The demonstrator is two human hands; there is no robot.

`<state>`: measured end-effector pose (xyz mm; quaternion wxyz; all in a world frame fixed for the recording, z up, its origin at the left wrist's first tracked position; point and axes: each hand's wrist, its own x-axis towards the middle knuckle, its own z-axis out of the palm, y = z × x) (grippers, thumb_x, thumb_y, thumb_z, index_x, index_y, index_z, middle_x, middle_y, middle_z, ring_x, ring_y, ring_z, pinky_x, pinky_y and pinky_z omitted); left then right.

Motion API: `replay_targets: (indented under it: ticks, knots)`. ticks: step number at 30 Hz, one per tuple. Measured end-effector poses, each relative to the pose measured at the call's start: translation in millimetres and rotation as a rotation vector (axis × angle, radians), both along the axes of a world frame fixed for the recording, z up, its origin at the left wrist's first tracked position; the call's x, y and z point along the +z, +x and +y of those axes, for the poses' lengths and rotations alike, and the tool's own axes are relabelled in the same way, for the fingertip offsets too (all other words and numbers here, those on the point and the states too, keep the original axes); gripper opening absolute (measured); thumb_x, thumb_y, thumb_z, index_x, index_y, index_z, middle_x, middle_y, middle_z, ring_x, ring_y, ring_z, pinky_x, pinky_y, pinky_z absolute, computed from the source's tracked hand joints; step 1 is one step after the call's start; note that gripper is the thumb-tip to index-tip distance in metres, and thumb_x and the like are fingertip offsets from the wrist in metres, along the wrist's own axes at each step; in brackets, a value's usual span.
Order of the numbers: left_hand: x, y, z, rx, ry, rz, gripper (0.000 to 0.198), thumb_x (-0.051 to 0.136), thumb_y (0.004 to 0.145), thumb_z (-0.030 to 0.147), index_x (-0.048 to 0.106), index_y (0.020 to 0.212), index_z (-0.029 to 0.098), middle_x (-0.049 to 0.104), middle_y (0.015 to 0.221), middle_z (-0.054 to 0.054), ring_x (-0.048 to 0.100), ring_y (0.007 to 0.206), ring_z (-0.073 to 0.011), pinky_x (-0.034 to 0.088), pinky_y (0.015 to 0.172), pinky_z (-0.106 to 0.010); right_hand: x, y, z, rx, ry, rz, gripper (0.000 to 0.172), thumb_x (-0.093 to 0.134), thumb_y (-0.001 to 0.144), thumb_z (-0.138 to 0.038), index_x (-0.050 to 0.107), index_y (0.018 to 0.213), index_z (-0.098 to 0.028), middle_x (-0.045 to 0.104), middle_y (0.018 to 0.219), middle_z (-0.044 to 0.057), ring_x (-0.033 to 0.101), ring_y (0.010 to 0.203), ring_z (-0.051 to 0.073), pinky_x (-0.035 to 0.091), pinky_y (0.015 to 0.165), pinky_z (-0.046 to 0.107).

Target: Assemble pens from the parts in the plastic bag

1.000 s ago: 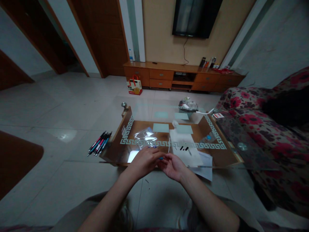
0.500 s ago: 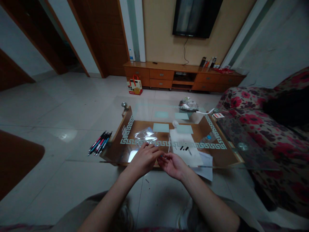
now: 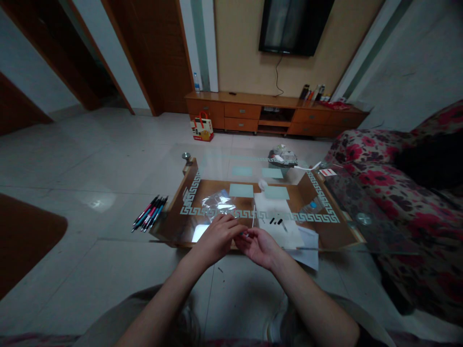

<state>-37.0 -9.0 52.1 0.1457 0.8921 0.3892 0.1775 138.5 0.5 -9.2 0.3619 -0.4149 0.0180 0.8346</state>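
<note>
Bearings are taken from where the hands meet. The glass table [image 3: 325, 236] spreads from nine to three o'clock and serves as the work surface. The white sheet [image 3: 277, 234] lies at two o'clock, probably as a pale ground for parts. The crumpled clear bag [image 3: 219, 205] is at eleven. The left hand [image 3: 217, 237] arches palm-down, fingers bent; the right hand [image 3: 261, 248] is turned palm-up, fingers curled, presumably to steady from beneath. Grip on either side cannot be told, the contact being largely covered. The pens [image 3: 150, 214] lie bunched between nine and ten, apparently kept aside. Two black pieces [image 3: 279, 222] rest on the sheet, likely for visibility. The small bluish part [image 3: 247, 234] sits at the dial's centre, between the fingertips.
</note>
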Motion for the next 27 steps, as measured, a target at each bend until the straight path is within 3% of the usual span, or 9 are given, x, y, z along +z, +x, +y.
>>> replay_targets:
  ticks: [7,12,19,23,27]
  knots:
    - [-3.7,-0.6,1.5,0.01,-0.002,-0.011,0.043,0.052,0.084,0.005,0.063,0.121,0.023,0.068,0.104,-0.008,0.055,0.103,-0.0238,0.039,0.092,-0.038,-3.5,0.5,-0.1,-0.002,0.009,0.014,0.014,0.047,0.082,-0.008,0.057,0.09,-0.011,0.068,0.078,0.011,0.07,0.076,0.021,0.059,0.073,0.032]
    - [-9.0,-0.5,3.0,0.082,-0.002,-0.044,0.047,0.05,0.085,0.005,0.06,0.126,0.025,0.067,0.109,-0.008,0.06,0.101,-0.0219,0.04,0.096,-0.039,3.6,-0.3,0.3,-0.013,0.04,0.015,0.014,0.046,0.084,-0.009,0.058,0.09,-0.011,0.07,0.082,0.013,0.07,0.077,0.02,0.058,0.077,0.032]
    - [-10.9,7.0,-0.6,0.247,-0.229,-0.558,0.05,0.05,0.088,0.011,0.049,0.136,0.025,0.055,0.127,-0.011,0.06,0.106,-0.0199,0.05,0.093,-0.036,13.8,0.9,-0.2,-0.003,0.252,-0.056,0.022,0.05,0.083,-0.004,0.061,0.101,-0.009,0.072,0.095,0.014,0.071,0.085,0.017,0.055,0.084,0.029]
    - [-20.4,6.4,4.8,0.335,-0.477,-0.796,0.047,0.055,0.089,0.021,0.048,0.135,0.024,0.055,0.12,-0.009,0.066,0.084,-0.0134,0.055,0.079,-0.03,5.9,5.8,6.1,0.077,0.41,-0.279,0.019,0.057,0.083,-0.01,0.059,0.102,-0.012,0.073,0.09,0.011,0.07,0.075,0.015,0.055,0.071,0.026]
    - [-35.7,3.7,14.2,0.433,-0.574,-0.883,0.044,0.063,0.084,0.029,0.052,0.126,0.022,0.056,0.107,-0.004,0.068,0.076,-0.0125,0.054,0.072,-0.026,-9.9,20.9,19.5,0.08,0.635,-0.711,0.016,0.058,0.082,-0.013,0.052,0.096,-0.02,0.069,0.072,0.001,0.066,0.064,0.016,0.052,0.064,0.028]
